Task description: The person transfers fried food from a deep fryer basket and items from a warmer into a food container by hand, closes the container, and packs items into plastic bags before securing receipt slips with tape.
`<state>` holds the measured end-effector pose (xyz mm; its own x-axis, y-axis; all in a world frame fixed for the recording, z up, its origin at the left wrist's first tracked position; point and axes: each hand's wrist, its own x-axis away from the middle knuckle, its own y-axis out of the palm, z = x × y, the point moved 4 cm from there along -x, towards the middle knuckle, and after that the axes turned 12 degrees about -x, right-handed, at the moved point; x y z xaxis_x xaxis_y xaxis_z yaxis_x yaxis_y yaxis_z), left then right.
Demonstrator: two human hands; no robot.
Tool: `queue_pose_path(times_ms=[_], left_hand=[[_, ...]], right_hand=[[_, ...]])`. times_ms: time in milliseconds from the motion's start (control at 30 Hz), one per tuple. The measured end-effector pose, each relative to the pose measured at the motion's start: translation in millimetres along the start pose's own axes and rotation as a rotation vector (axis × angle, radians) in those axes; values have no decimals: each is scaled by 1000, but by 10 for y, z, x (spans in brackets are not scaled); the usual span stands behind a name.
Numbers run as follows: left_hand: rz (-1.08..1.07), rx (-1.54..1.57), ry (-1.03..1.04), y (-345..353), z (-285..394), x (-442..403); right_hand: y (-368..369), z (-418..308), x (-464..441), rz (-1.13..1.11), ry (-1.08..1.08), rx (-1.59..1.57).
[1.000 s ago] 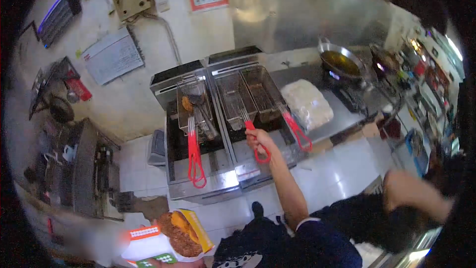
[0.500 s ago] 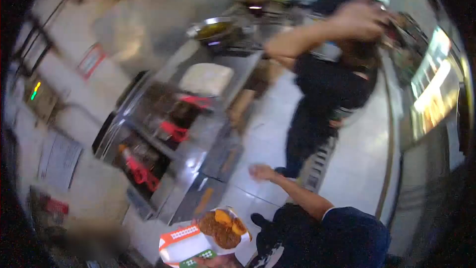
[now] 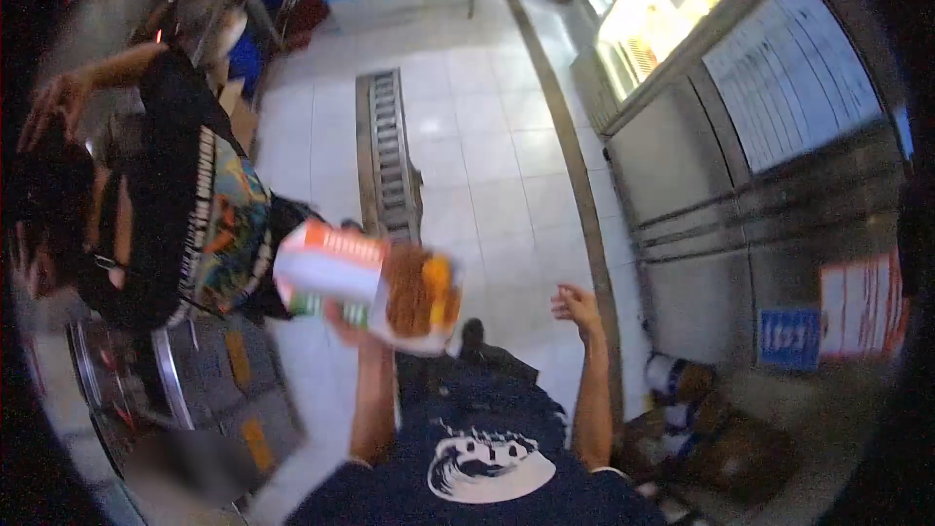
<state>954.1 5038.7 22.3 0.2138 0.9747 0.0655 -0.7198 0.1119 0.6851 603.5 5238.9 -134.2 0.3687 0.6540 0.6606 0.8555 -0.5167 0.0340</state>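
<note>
left hand [image 3: 349, 323] gripping glossy boxy carton [image 3: 336, 268], crumbly brown food [image 3: 411, 290]; right hand [image 3: 577, 308] bare.

A display case [image 3: 667, 10] glares over a dim aisle on my remote feed, the tiled floor [image 3: 506, 170] carrying a pale sheen. I see the carton [image 3: 336, 268] blurred and edges bowing into grainy black.

The food box [image 3: 336, 276] hides most of the left hand [image 3: 344, 324]. Its printed marks are blurry. The writing on the big white sheet [image 3: 791, 68] is too small to read.
</note>
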Motion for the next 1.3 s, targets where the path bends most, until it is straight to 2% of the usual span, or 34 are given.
queue_pose_path(times_ms=[67, 133, 233, 267, 333, 400, 467, 500, 533, 633, 733, 800, 900, 967, 1067, 1100, 1167, 1233, 1267, 1300], left_hand=[[-23, 9, 3, 554, -320, -531], [-60, 12, 24, 1013, -612, -1031], [-103, 8, 62, 1312, -1092, -1714], [-96, 142, -22, 1422, -1313, -2042], [-53, 297, -62, 1498, -1758, -2713], [-150, 79, 152, 2045, -1900, -3498], [-192, 65, 75, 2556, -1912, -4254], [-175, 76, 57, 2829, -2006, -4585], [-141, 102, 11, 3054, -2046, -4941], [-207, 62, 21, 3496, -2235, -6181], [-295, 42, 105, 4009, -2689, -7595], [-271, 115, 44, 4175, -3136, -8570], [-273, 116, 32, 4638, -3405, -9848], [-237, 142, -11, 5000, -3435, -10749], [-208, -11, 127, 5228, -3423, -12164], [-175, 90, 100, 5212, -3445, -12409], [-97, 112, 147, 5229, -3471, -13250], [-21, 79, 222, 5244, -3537, -14133], [39, 68, 239, 5112, -3642, -14585], [123, 73, 271, 5147, -3671, -15047]], right_hand=[[-195, -953, -351, -19, -109, -120], [-611, -1474, -1048, -9, -161, -105], [-1449, -1607, -2127, 99, -235, -107], [-1804, -1637, -2618, 159, -228, -94], [-2778, -1171, -3565, 363, -289, 155], [-3641, -574, -4101, 564, -170, 312], [-3827, -68, -3933, 405, 9, -135], [-3721, -94, -3713, 360, 119, -337], [-3523, -178, -3681, 358, 251, -393], [-2982, -1133, -4253, 367, 363, -396], [-2751, -2102, -5511, 333, 360, -398], [-2730, -2753, -6506, 304, 348, -388], [-2793, -3783, -7842, 260, 364, -340], [-2810, -4520, -8690, 227, 379, -307], [-2899, -5700, -10000, 159, 368, -217], [-2990, -6088, -10545, 119, 330, -170], [-3077, -7467, -12006, 26, 123, 25], [-3119, -9050, -14040, 246, -178, 719], [-2859, -9953, -14594, 246, -83, 79], [-2612, -10852, -15189, 267, -202, 229]])
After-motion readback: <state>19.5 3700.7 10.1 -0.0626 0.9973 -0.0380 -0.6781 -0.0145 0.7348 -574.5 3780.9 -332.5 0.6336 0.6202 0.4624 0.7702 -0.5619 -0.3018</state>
